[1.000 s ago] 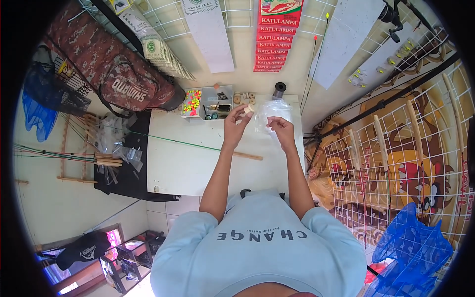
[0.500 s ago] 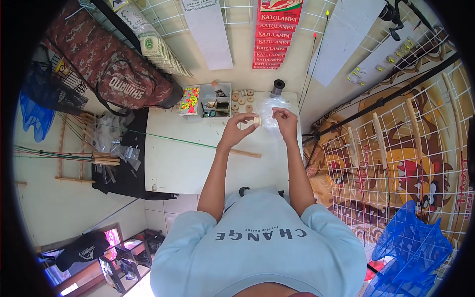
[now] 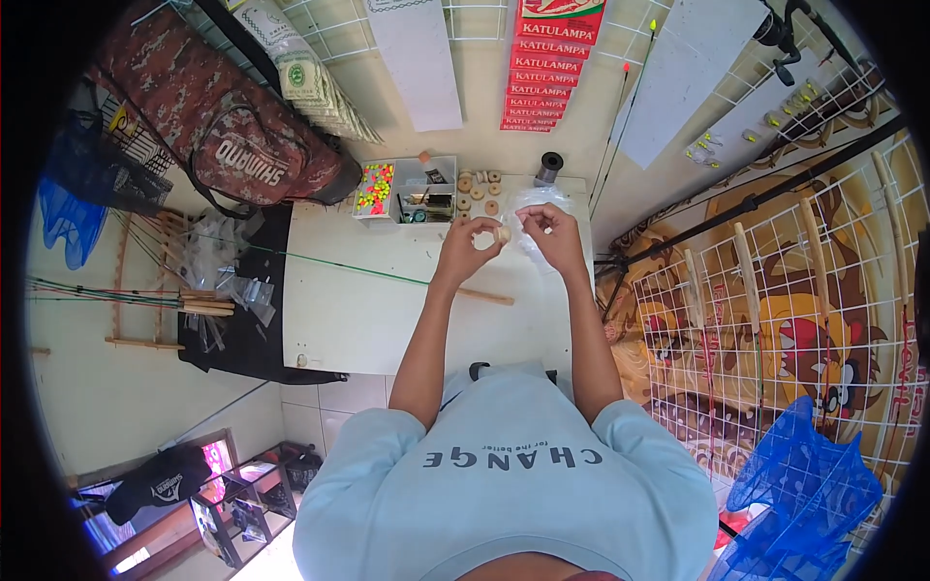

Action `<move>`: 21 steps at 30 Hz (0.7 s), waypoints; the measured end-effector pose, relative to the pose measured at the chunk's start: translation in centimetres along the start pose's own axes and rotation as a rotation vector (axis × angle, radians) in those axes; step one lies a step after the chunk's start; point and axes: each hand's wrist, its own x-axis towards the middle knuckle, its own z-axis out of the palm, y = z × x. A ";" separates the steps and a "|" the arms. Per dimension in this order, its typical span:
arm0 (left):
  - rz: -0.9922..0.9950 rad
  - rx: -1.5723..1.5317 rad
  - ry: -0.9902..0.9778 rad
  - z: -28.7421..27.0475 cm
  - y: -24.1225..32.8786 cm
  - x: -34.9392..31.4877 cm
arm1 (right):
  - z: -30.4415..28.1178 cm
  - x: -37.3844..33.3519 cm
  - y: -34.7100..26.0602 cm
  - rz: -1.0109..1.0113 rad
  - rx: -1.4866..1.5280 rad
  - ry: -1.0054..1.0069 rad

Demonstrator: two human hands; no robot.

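My left hand grips a small pale wooden spool between thumb and fingers, above the white table. Close to the spool's right side, my right hand is closed in a pinch; whatever it holds is too fine to make out. Clear plastic bags lie partly under and behind my right hand. Below my left hand rests a thin green rod with a wooden handle. Several more wooden spools stand at the table's back, beyond my hands.
A white divided box holds bright floats and small tackle at the back left. A dark cylinder stands at the back right. A camouflage bag leans at the left. Wire grid racks with wooden-handled rods and blue netting line the right.
My right hand's pinched fingers have come a little left, nearer the spool. My left hand keeps hold of the spool, which has tilted slightly. The whole view has shifted slightly.
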 end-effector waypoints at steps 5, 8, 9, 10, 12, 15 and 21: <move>0.011 -0.011 0.116 -0.2 0.0 0.6 | -0.4 -1.4 -0.2 0.188 0.202 -0.237; 0.038 -0.088 0.172 -0.2 0.1 0.7 | -0.3 -2.1 -0.5 0.279 0.192 -0.306; 0.030 -0.146 0.161 -0.2 0.1 0.8 | -0.2 -2.2 -0.6 0.237 0.093 -0.293; 0.022 -0.204 0.148 -0.2 0.2 0.8 | -0.2 -2.4 -0.6 0.195 -0.005 -0.278; 0.047 -0.171 0.164 -0.3 0.4 0.9 | -0.2 -2.5 0.1 0.165 -0.034 -0.249; 0.046 -0.176 0.194 -0.7 -0.1 1.0 | -0.1 -2.3 -0.2 -0.004 -0.163 -0.072; -0.097 -0.280 0.227 -0.7 -0.5 1.5 | -0.6 -1.9 -0.1 -0.151 0.308 -0.021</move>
